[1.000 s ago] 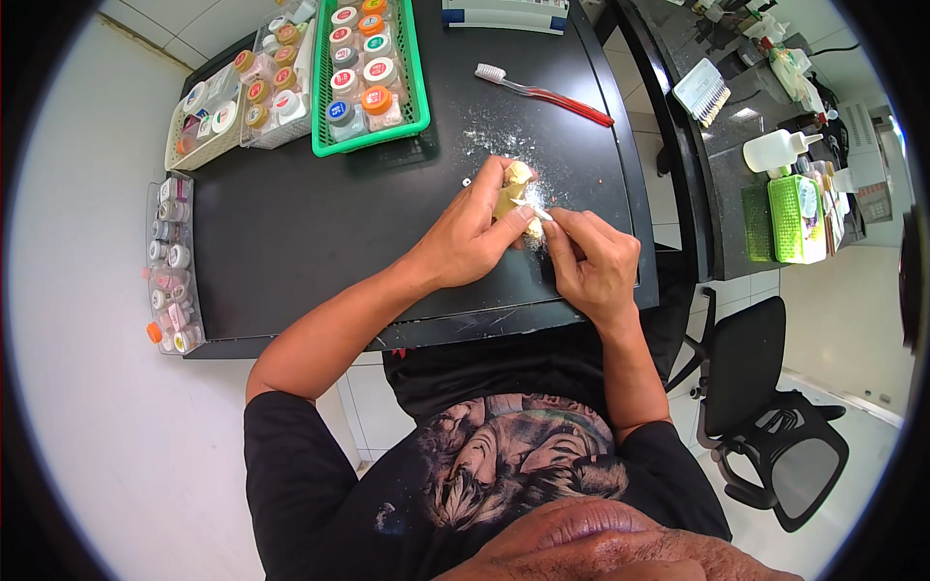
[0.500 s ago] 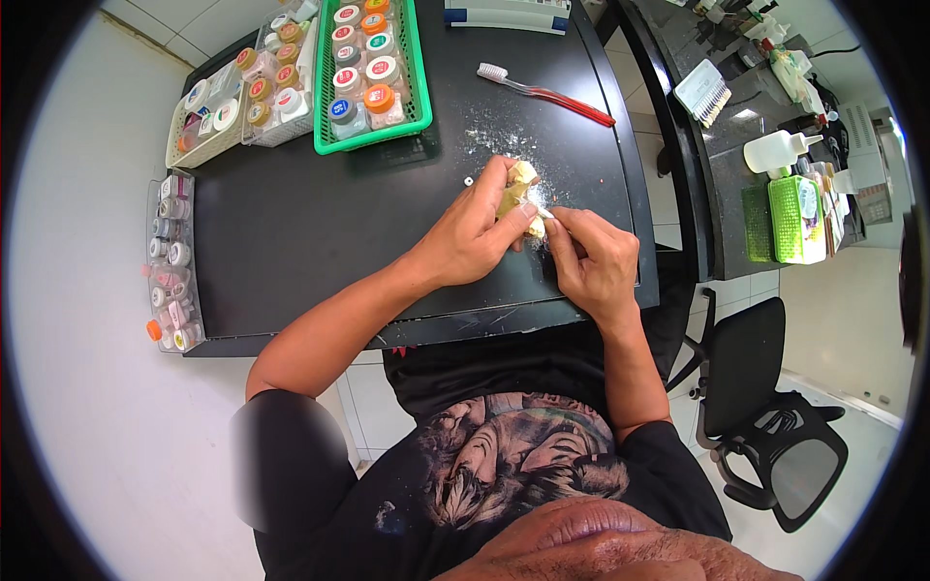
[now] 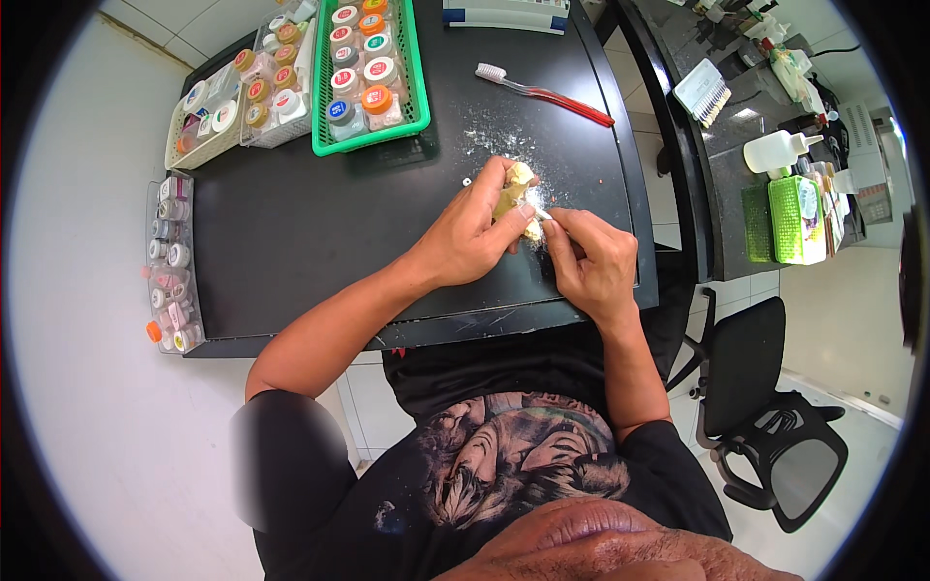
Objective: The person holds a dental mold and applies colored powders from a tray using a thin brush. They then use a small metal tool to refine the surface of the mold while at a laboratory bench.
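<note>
My left hand point(image 3: 467, 232) is closed around a pale yellow plaster cast point(image 3: 520, 175), lumpy along its edge like a dental model. Its thumb lies across the near part, and the fingers hide much of the rest. At the cast's right side, my right hand point(image 3: 596, 259) pinches a small white piece point(image 3: 543, 215) between thumb and fingertips, close against the plaster. What exactly this piece is I cannot make out. White powder point(image 3: 492, 138) is scattered on the black table point(image 3: 320, 242) beneath and beyond both hands.
A red-handled toothbrush point(image 3: 547, 95) lies beyond my hands. The green basket point(image 3: 423, 107) of lidded jars stands at the far left, with another tray point(image 3: 310, 121) of jars beside it. A clear rack point(image 3: 199, 300) of small jars lines the left edge. One tiny white bit point(image 3: 467, 182) lies near my left fingers.
My left hand and the cast have shifted very slightly left. My right hand stays almost in place, pinching the small white piece at the cast.
</note>
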Motion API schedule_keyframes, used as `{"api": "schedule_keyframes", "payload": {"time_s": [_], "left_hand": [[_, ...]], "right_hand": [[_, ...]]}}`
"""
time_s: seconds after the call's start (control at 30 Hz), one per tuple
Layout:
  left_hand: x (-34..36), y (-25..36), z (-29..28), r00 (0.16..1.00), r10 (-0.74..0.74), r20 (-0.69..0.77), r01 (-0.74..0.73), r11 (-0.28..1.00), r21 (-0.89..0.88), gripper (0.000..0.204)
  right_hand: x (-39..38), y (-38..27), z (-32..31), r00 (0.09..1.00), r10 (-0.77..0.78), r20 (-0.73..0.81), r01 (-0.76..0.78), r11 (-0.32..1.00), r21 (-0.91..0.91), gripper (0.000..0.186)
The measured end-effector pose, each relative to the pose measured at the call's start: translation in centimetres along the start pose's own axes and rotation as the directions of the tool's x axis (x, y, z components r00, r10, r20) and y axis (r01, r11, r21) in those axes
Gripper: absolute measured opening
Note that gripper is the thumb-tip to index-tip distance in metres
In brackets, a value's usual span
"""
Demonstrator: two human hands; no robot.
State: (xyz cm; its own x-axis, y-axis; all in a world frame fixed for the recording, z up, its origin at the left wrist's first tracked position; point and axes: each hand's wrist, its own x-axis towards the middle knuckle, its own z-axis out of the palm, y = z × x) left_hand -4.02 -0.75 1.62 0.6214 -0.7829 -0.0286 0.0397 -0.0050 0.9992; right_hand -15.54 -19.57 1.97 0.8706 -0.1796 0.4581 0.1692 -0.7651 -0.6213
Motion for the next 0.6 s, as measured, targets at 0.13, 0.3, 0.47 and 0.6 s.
{"api": "schedule_keyframes", "payload": {"time_s": [0.13, 0.3, 0.47, 0.6], "left_hand": [[0.00, 0.18, 0.03, 1.000, -0.019, 0.000, 0.019, 1.000, -0.012, 0.028], [0.03, 0.18, 0.02, 1.000, -0.028, -0.006, 0.027, 1.000, -0.014, 0.024], [0.09, 0.24, 0.11, 0.999, -0.040, -0.012, 0.040, 0.998, -0.040, 0.023], [0.19, -0.09, 0.26, 0.999, -0.020, -0.035, 0.019, 0.999, -0.041, 0.023]], "right_hand": [[-0.06, 0.09, 0.04, 1.000, 0.005, -0.010, -0.005, 1.000, -0.006, 0.005], [0.03, -0.09, 0.00, 1.000, -0.011, -0.028, 0.011, 0.999, -0.030, 0.006], [0.08, -0.19, -0.08, 0.998, -0.030, -0.046, 0.025, 0.995, -0.093, 0.008], [0.00, -0.20, -0.09, 0.998, -0.039, -0.053, 0.033, 0.993, -0.111, 0.010]]}}
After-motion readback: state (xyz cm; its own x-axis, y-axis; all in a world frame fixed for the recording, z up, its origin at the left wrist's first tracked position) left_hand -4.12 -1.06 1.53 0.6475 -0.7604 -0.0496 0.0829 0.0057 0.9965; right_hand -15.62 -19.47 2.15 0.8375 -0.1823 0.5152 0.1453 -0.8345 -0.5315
